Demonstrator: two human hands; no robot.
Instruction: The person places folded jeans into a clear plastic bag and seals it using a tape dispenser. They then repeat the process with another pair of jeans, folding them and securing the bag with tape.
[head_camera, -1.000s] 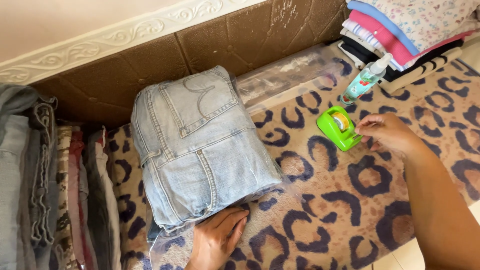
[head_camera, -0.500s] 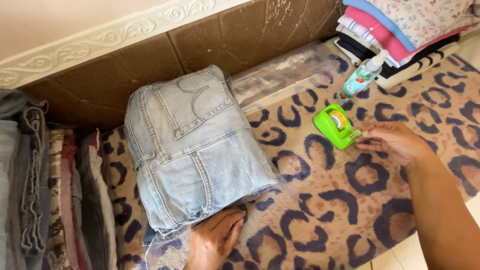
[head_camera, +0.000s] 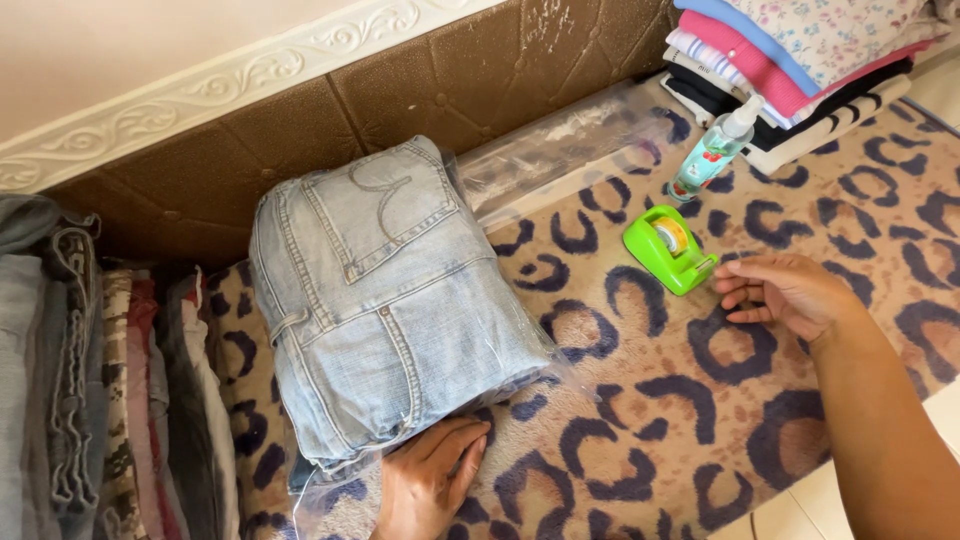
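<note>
While the left hand (head_camera: 425, 485) presses flat, fingers spread, at the near edge of the bagged folded jeans (head_camera: 385, 300) on the leopard-print rug (head_camera: 640, 420), its wrist is cut off by the frame. Clear bag edges hard to trace. Right hand (head_camera: 785, 290), loosely open and holding nothing visible, has drawn slightly back from the green tape dispenser (head_camera: 668, 250).

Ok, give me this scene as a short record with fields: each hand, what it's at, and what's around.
left hand: flat on the clear bag's edge, beside folded jeans
right hand: open, just right of green tape dispenser, not holding it
surface: leopard-print rug
nearby: spray bottle, stacked clothes top right, more clothes left
</note>
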